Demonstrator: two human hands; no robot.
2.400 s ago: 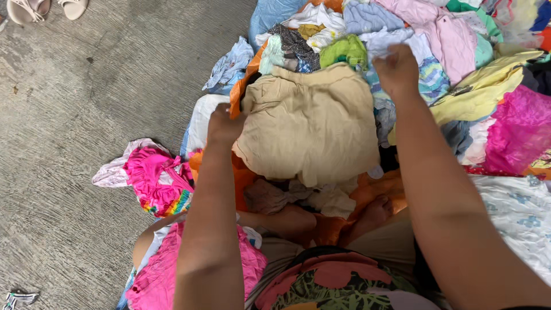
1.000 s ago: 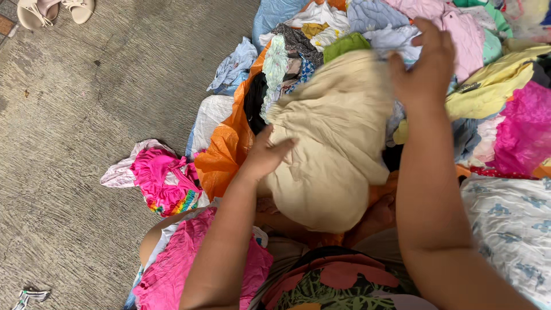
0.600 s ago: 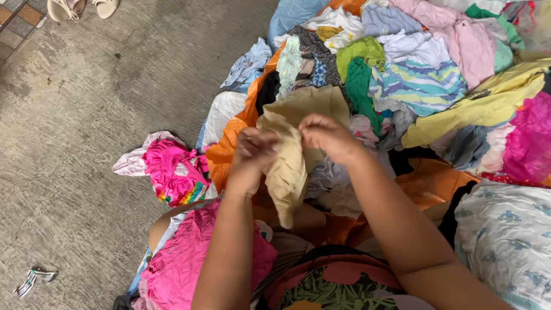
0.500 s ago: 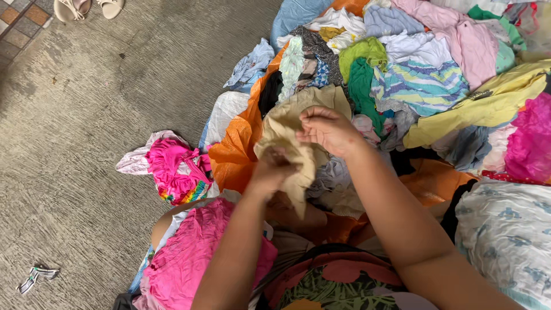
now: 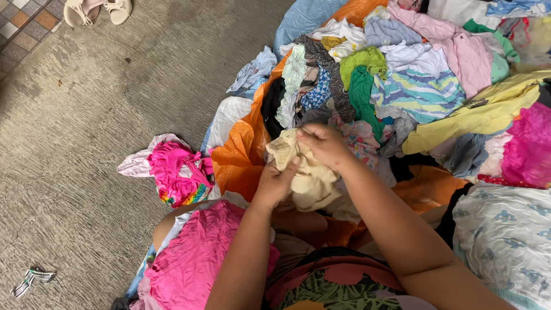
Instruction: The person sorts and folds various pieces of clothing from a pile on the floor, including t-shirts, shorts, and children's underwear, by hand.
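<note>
A beige garment (image 5: 309,175) is bunched up in front of me, over an orange sheet (image 5: 241,155). My left hand (image 5: 275,182) grips its lower left part from below. My right hand (image 5: 322,143) pinches its upper edge from above. Both hands are close together, the cloth crumpled between them. Just behind lies a big heap of mixed clothes (image 5: 413,86) in green, striped, pink and yellow.
A bright pink ruffled garment (image 5: 175,172) lies on the concrete floor to the left. Pink cloth (image 5: 201,258) covers my lap. A pair of pale sandals (image 5: 97,10) sits at the top left. A small scrap (image 5: 31,278) lies bottom left.
The beige garment was spread wide between my raised hands; it has been gathered into a small bundle, and both hands have come together low in front of me.
</note>
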